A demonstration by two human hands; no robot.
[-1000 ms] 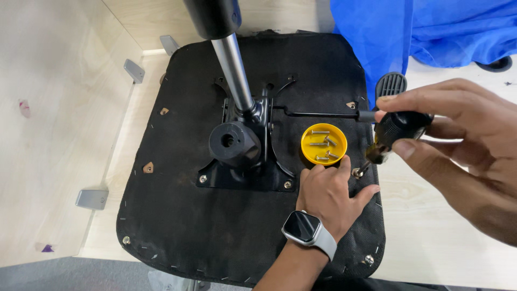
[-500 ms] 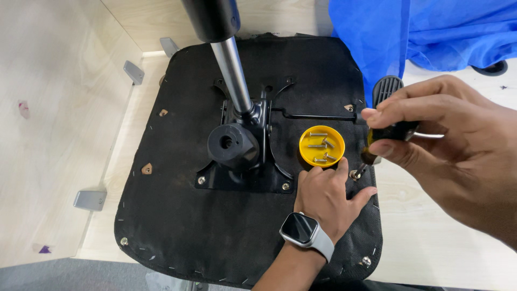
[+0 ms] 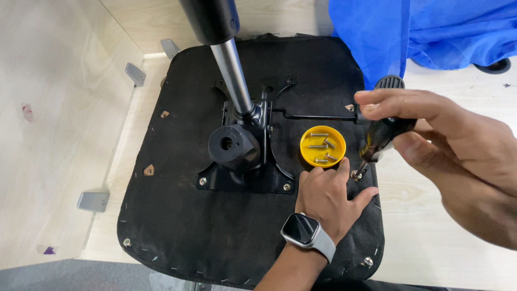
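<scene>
Since last frame right hand (image 3: 452,145) brought black-handled screwdriver (image 3: 382,129) down onto silver screw (image 3: 356,174), clenched round handle. Left hand (image 3: 328,196) flat, holding nothing. Reckon tilted tip could slip, poke my fingers (image 3: 342,168).

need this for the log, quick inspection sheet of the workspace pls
surface: pale wood floor, upturned black seat base on it
job's things: screwdriver tip at a screw near the seat edge; yellow cap holding screws
clutter: grey brackets at left
hands: right hand grips screwdriver; left hand, fingers flat on seat, watch on wrist
cables: nothing seen
surroundings: blue cloth, metal column
</scene>
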